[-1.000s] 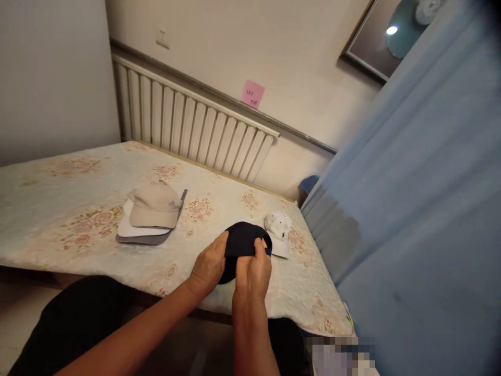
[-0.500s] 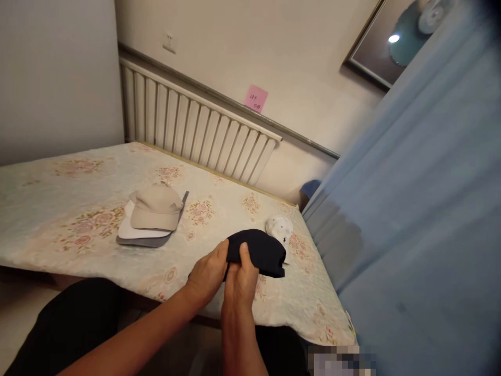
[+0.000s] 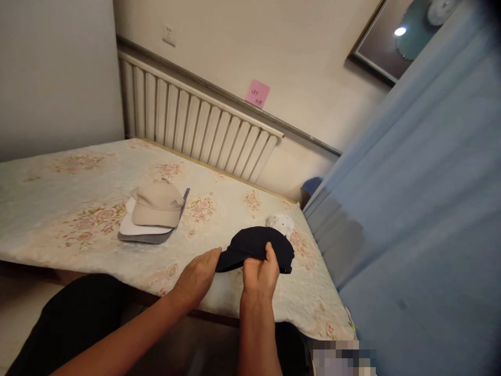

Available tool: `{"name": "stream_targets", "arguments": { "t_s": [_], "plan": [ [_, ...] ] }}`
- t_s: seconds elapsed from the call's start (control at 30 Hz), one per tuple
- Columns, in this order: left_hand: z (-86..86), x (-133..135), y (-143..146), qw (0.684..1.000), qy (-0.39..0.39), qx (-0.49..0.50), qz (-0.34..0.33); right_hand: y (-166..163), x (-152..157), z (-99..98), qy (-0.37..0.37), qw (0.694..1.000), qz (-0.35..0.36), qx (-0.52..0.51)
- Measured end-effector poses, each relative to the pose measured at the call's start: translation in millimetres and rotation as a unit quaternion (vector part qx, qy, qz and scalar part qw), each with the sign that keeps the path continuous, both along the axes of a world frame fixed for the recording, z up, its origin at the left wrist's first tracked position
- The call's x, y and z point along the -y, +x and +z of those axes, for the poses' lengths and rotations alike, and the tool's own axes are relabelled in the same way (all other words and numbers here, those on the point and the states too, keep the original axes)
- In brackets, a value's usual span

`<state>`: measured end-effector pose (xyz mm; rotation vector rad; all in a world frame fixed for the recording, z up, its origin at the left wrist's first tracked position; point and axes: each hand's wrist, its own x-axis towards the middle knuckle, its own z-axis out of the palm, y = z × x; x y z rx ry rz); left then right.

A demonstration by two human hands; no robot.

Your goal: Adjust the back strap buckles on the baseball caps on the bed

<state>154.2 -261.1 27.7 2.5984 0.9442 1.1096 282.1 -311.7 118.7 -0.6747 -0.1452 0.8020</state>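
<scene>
Both my hands hold a dark navy baseball cap above the near part of the bed. My left hand is closed on the tip of its brim, which points left. My right hand grips the lower edge of the crown, thumb on the outside and the other fingers tucked under. Behind the navy cap lies a white cap with small dark marks, partly covered from view. To the left is a stack of caps: a beige cap on top, a white cap below it and a grey cap at the bottom.
The flowered bed cover spreads under the caps. A radiator runs along the wall behind, with a pink note above it. A blue curtain hangs at the right. My dark-clothed knees are at the bed's near edge.
My right hand has moved right along the navy cap, and my left hand has drawn left to the brim tip. The brim now shows between my hands, and the cap covers more of the white one.
</scene>
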Motion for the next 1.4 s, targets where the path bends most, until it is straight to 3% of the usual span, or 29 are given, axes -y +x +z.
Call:
{"name": "stream_targets", "arguments": {
  "t_s": [0.07, 0.3, 0.43, 0.63, 0.87, 0.97, 1.07, 1.23, 1.4],
  "plan": [
    [7.0, 3.1, -1.7, 1.000, 0.011, 0.008, -0.021, -2.0, 0.2, -1.8, 0.002, 1.000, -0.021, 0.012],
    [20.8, 13.0, 5.4, 0.998, 0.020, 0.028, -0.052, -19.1, -8.0, -27.3, -0.120, 0.990, -0.059, 0.051],
    [16.8, 9.1, -2.0, 0.994, 0.015, 0.074, -0.079, -2.7, -4.2, -24.1, -0.079, 0.996, -0.029, -0.021],
    [11.7, -0.4, -10.1, 0.984, -0.093, 0.146, -0.051, 17.1, 10.8, -6.4, -0.006, 0.995, 0.049, -0.091],
    [19.6, 9.5, -9.8, 0.982, -0.004, 0.172, -0.074, 11.2, 15.2, -10.5, -0.042, 0.988, 0.092, -0.121],
    [20.9, 11.4, -11.7, 0.977, -0.033, 0.193, -0.084, 13.7, 17.4, -8.1, -0.052, 0.984, 0.110, -0.130],
    [10.9, 8.2, -11.7, 0.971, -0.067, 0.207, -0.095, 17.6, 19.8, -4.9, -0.055, 0.983, 0.122, -0.126],
    [-10.0, 1.9, -5.6, 0.958, -0.068, 0.252, -0.120, 17.4, 24.4, -3.8, 0.005, 0.983, 0.163, -0.084],
    [7.5, 8.9, 1.7, 0.934, -0.155, 0.306, -0.098, 5.4, 28.7, -5.3, 0.120, 0.975, 0.183, 0.025]
  ]
}}
